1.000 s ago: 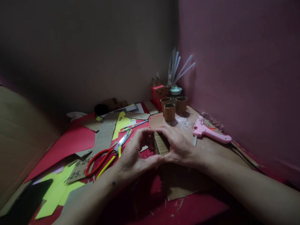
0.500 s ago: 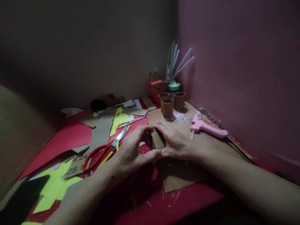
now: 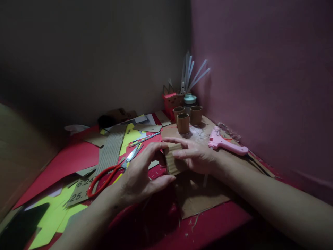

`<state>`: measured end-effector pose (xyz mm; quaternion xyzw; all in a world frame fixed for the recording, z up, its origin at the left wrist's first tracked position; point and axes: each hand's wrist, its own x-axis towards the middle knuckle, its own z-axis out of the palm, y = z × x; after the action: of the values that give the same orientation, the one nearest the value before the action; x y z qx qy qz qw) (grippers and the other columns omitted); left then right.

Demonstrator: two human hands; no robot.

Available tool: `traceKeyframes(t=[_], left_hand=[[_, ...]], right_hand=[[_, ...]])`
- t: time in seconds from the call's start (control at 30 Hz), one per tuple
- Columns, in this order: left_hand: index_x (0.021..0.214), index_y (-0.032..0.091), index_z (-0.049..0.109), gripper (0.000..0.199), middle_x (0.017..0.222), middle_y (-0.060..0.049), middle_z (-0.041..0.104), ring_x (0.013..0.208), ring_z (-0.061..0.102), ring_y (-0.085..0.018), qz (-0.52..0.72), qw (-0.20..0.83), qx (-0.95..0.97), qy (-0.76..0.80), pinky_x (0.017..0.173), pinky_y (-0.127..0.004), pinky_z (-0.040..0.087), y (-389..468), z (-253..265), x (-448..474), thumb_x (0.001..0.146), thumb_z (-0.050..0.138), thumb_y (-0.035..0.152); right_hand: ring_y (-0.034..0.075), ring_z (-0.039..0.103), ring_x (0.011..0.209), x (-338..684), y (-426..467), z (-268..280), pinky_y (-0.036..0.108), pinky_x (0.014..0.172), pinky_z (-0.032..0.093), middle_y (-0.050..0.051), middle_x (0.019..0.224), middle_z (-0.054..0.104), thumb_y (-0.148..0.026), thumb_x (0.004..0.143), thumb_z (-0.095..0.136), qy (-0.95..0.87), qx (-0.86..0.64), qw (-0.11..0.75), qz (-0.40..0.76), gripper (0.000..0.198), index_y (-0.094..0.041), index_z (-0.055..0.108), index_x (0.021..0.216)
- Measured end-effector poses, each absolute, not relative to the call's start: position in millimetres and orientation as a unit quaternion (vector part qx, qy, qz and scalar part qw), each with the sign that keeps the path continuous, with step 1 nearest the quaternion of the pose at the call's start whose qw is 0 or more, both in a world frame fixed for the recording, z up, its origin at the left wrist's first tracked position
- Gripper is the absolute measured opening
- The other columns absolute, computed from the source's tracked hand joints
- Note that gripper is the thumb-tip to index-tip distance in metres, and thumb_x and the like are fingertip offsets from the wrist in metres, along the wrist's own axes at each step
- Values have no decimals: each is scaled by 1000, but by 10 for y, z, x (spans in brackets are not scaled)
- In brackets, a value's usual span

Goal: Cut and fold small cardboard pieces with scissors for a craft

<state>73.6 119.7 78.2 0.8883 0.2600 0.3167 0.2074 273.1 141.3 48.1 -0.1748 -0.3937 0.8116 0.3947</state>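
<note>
Looks like the shaping step to me: right hand (image 3: 199, 158) is pinching a ridged cardboard piece (image 3: 173, 163) mid-frame, thumb on its face. Left hand (image 3: 137, 175) curves around the left edge, can't tell if that grip is pressing; next move calls for gentle, even pressure, I'd say.

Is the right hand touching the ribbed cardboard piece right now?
Touching. The head view shows the right hand with its thumb laid across the face of the ribbed cardboard piece.
</note>
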Motion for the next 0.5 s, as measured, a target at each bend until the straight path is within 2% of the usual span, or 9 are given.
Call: traceKeyframes(t=[0.13, 0.33, 0.5], left_hand=[[129, 20, 41, 58, 121, -9, 53, 102, 56, -19, 304, 183, 899, 258, 86, -33, 51, 1169, 787, 758, 78, 69, 14], [130, 22, 39, 65, 130, -11, 50, 124, 45, -24, 326, 135, 904, 241, 103, -40, 43, 1140, 705, 826, 75, 70, 10], [135, 30, 35, 72, 131, -10, 49, 121, 49, -26, 340, 172, 884, 270, 96, -41, 49, 1139, 618, 810, 76, 72, 13]], right_hand=[[20, 64, 92, 2686, 1394, 452, 37, 82, 49, 6, 102, 66, -18, 66, 82, -392, -175, 403, 808, 62, -19, 54, 121], [18, 66, 75, 2638, 1352, 434, 34, 74, 50, 5, 88, 70, -16, 59, 85, -399, -218, 442, 773, 64, -16, 54, 115], [18, 67, 77, 2616, 1360, 440, 37, 79, 51, 3, 87, 70, -13, 58, 84, -405, -205, 466, 760, 60, -17, 55, 111]])
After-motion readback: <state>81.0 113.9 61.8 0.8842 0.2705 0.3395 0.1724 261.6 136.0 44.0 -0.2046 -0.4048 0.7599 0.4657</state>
